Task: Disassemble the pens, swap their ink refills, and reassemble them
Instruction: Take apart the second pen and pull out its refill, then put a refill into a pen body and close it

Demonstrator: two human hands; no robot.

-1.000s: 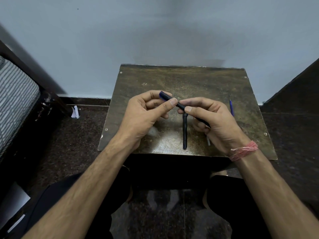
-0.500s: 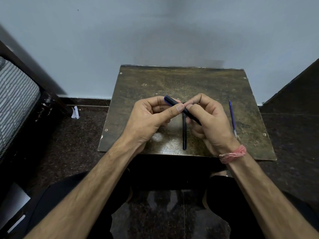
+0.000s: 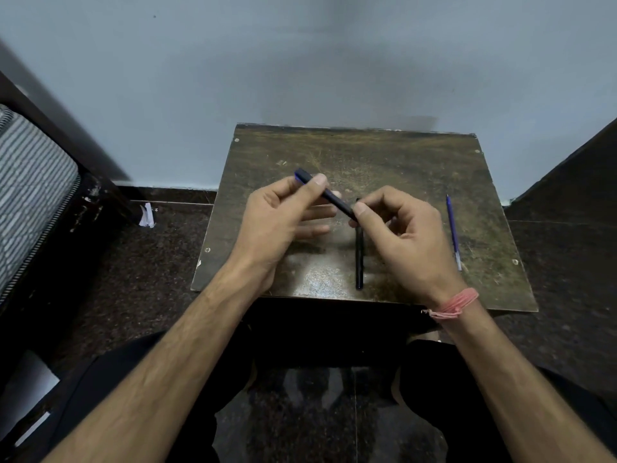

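A person sits at a small worn wooden table (image 3: 394,155) against a pale wall. The left hand (image 3: 277,225) pinches a dark pen (image 3: 329,195) between thumb and forefinger, raised above the tabletop and slanting down to the right. The right hand (image 3: 404,238) pinches the pen's lower end with its fingertips, other fingers curled. A second dark pen (image 3: 359,262) lies on the table beneath them. A blue refill (image 3: 453,230) lies apart at the right.

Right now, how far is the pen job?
One blue refill already lies out on the table. The left hand and right hand are working on the held pen. The black pen on the table looks untouched. Swapping and reassembly remain.
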